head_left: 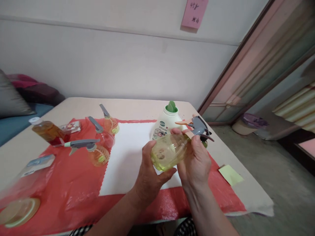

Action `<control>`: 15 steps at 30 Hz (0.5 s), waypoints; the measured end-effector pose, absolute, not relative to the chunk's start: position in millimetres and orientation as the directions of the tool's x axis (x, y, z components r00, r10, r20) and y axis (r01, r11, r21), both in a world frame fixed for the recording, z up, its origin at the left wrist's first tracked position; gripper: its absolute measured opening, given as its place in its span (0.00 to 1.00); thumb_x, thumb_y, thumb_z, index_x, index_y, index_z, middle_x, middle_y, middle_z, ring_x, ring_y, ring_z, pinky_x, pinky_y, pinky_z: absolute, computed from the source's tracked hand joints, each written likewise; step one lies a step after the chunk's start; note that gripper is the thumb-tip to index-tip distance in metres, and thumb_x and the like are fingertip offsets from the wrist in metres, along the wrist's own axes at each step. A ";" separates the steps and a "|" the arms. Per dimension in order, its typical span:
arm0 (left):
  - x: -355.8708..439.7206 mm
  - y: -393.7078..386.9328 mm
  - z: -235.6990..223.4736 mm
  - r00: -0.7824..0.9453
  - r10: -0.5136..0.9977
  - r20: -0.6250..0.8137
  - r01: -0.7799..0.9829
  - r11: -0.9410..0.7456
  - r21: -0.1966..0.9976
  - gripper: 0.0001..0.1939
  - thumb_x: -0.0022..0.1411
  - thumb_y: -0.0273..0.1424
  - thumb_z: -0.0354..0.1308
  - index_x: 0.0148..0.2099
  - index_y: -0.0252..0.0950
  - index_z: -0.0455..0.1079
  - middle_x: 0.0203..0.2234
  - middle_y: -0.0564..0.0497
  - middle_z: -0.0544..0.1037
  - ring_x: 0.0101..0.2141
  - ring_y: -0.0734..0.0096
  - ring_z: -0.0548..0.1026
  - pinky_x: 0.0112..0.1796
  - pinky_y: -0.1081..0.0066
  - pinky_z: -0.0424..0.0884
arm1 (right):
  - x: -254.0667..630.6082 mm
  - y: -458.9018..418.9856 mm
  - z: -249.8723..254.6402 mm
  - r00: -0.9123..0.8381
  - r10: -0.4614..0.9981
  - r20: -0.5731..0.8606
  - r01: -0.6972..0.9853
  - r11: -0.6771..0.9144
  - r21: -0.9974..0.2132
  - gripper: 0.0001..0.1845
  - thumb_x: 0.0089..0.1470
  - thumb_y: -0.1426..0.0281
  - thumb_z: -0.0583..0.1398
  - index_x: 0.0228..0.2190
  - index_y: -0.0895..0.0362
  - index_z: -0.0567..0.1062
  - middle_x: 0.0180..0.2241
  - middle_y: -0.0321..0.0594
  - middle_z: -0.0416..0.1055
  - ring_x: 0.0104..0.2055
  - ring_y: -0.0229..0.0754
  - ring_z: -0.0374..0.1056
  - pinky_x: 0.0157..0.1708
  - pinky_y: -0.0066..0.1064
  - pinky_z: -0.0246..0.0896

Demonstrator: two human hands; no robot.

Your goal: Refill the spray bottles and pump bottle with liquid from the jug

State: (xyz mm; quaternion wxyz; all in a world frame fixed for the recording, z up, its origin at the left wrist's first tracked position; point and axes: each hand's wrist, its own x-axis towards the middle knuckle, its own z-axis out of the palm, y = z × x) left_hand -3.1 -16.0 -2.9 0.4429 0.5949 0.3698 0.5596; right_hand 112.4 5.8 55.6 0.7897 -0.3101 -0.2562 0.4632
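A clear yellow-tinted spray bottle (168,150) is held tilted above the white sheet (128,147), its base toward the left. My left hand (147,173) grips the bottle near its base, thumb below and fingers behind it. Around the neck end, my right hand (195,162) is closed just under the grey spray head (199,125). An orange piece sticks out to the left of that head. Directly behind stands a white detergent jug (161,123) with a green piece (171,106) in its mouth. The bottle hides the jug's lower part.
Several spray bottles with grey heads, one of them pink (107,139), stand left on the red cover (78,183). Farther left are a bottle of amber liquid (49,131) and small packets. A round container (21,211) sits front left, a yellow note (230,174) at right.
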 end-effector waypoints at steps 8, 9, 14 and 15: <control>-1.9 -15.2 11.3 0.106 0.973 0.204 -0.110 -0.192 0.975 0.42 0.53 0.34 0.70 0.63 0.46 0.50 0.55 0.45 0.69 0.53 0.55 0.72 0.54 0.56 0.69 | 111.3 8.0 52.5 0.448 0.883 0.142 -0.546 0.396 -0.738 0.14 0.57 0.57 0.62 0.37 0.55 0.78 0.38 0.41 0.80 0.43 0.46 0.75 0.53 0.47 0.65; -2.4 -14.8 13.8 0.103 0.979 0.176 -0.109 -0.165 0.980 0.42 0.53 0.34 0.70 0.63 0.46 0.51 0.54 0.45 0.69 0.52 0.55 0.73 0.53 0.55 0.69 | 110.7 8.7 51.2 0.451 0.880 0.151 -0.540 0.403 -0.738 0.14 0.58 0.57 0.62 0.37 0.55 0.78 0.38 0.41 0.80 0.43 0.45 0.75 0.52 0.46 0.65; -10.3 -8.1 15.5 0.131 0.980 0.148 -0.011 -0.148 0.989 0.42 0.51 0.38 0.70 0.63 0.44 0.53 0.57 0.43 0.67 0.56 0.50 0.70 0.55 0.51 0.67 | 113.7 10.6 47.8 0.453 0.879 0.150 -0.487 0.385 -0.784 0.14 0.59 0.57 0.62 0.39 0.53 0.77 0.37 0.38 0.79 0.40 0.42 0.73 0.47 0.40 0.67; -12.3 -6.1 13.9 0.146 0.975 0.169 -0.003 -0.170 0.985 0.42 0.52 0.39 0.70 0.63 0.44 0.53 0.58 0.42 0.66 0.58 0.48 0.68 0.56 0.50 0.66 | 117.4 10.4 48.7 0.453 0.877 0.158 -0.448 0.377 -0.811 0.13 0.58 0.57 0.62 0.38 0.53 0.77 0.37 0.38 0.79 0.38 0.42 0.73 0.45 0.38 0.67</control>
